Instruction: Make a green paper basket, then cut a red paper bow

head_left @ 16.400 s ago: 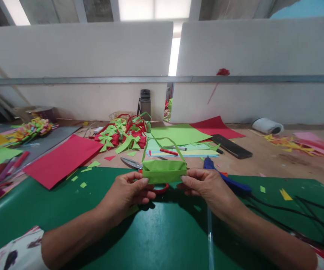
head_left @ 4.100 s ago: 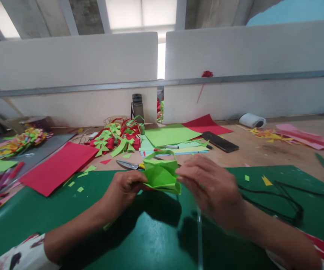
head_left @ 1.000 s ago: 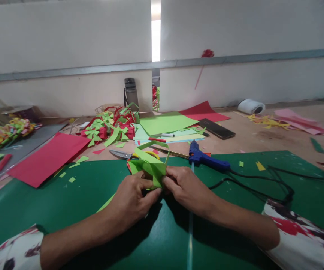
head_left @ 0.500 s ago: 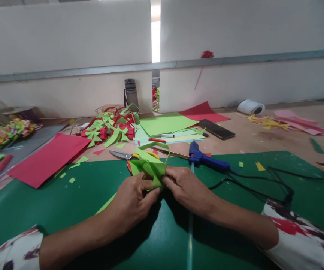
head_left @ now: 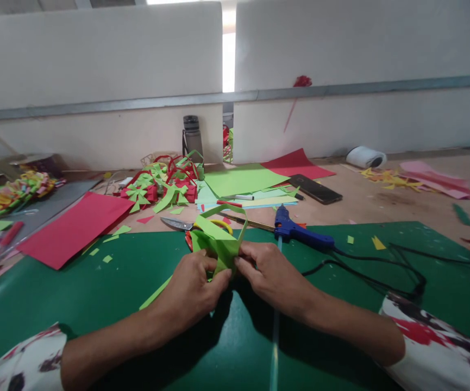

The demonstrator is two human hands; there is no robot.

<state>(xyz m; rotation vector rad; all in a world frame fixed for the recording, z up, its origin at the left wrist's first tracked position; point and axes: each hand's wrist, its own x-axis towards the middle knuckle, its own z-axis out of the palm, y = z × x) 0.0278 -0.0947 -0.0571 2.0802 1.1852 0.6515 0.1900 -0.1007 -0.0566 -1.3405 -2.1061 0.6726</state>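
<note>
Between my hands is a small light-green paper bag (head_left: 222, 245) with a looped paper handle on top. My left hand (head_left: 197, 282) is closed on its near left side, thumb pressed against the paper. The fingers of my right hand (head_left: 265, 269) pinch its right edge. A light-green paper strip (head_left: 156, 293) shows behind my left wrist, partly hidden. Just beyond the bag lie scissors (head_left: 177, 224) with yellow and red on the handles, partly covered by it. A blue glue gun (head_left: 300, 231) rests to the right, with a clear glue stick (head_left: 274, 347) running toward me.
A green mat (head_left: 96, 296) covers the near table. Around it lie red paper (head_left: 77, 228), finished red-and-green paper pieces (head_left: 157, 184), green sheets (head_left: 243, 178), a phone (head_left: 315, 188) and a black cable (head_left: 381, 271). A bottle (head_left: 192, 138) and a white roll (head_left: 365, 157) stand or lie farther back.
The view has shifted very slightly. Both hands keep their hold on the green paper bag, with only a tiny movement of the fingers.
</note>
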